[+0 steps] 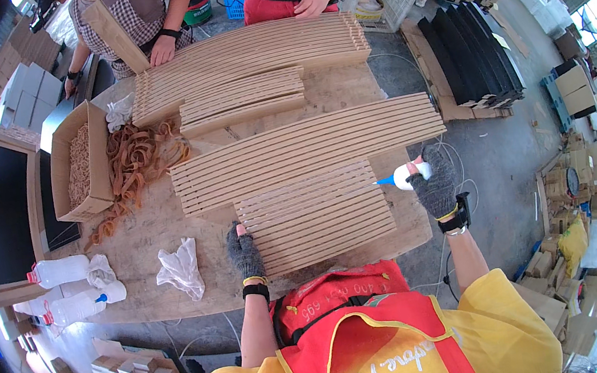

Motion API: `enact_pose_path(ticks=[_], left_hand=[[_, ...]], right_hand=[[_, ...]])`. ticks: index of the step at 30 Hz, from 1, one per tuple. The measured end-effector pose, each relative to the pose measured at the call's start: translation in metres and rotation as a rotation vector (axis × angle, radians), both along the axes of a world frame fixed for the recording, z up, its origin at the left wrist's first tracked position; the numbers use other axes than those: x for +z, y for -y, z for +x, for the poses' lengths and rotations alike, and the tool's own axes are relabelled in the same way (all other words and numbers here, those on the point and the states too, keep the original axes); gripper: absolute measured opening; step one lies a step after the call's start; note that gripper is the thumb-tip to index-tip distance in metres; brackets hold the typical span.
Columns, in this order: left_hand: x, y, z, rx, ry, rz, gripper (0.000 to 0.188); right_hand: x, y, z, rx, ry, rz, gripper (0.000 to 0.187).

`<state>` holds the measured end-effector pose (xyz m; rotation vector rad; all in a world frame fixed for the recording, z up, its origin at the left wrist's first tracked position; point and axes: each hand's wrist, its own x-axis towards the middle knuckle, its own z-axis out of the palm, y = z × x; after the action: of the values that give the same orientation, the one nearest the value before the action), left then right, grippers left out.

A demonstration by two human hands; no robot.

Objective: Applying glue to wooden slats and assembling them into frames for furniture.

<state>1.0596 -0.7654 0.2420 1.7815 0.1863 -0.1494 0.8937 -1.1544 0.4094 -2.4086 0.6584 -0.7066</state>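
My right hand (438, 183), in a dark grey fingerless glove, is closed round a white squeeze bottle (410, 174). Its blue pointed nozzle (386, 181) points left, at the right ends of a row of short wooden slats (317, 218). At the left ends of those slats rests my left hand (246, 255), gloved alike, fingers stretched forward along the ends. The slats lie side by side on a wooden table (148, 294). A row of longer, slightly curved slats (308, 144) lies just beyond them. Whether the nozzle touches wood cannot be told.
At the left stand a cardboard box (98, 166) of small wooden pieces, tangled brown straps (135, 158), a white cloth (180, 269) and clear bottles (63, 271). Two people stand across the table, behind more slats (245, 59). Black curved parts (472, 53) are stacked on a pallet at right.
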Motion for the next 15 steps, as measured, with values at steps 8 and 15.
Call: enact_pose_path(ticks=[8,15], left_hand=[[-0.001,-0.007,-0.002,0.025,0.06,-0.025,0.04],[0.008,-0.009,-0.007,0.069,0.001,-0.075,0.032]], right_hand=[[-0.004,0.023,-0.003,-0.125,0.109,0.284,0.025],[-0.109,0.088,-0.074,-0.165,0.392,1.189,0.018]])
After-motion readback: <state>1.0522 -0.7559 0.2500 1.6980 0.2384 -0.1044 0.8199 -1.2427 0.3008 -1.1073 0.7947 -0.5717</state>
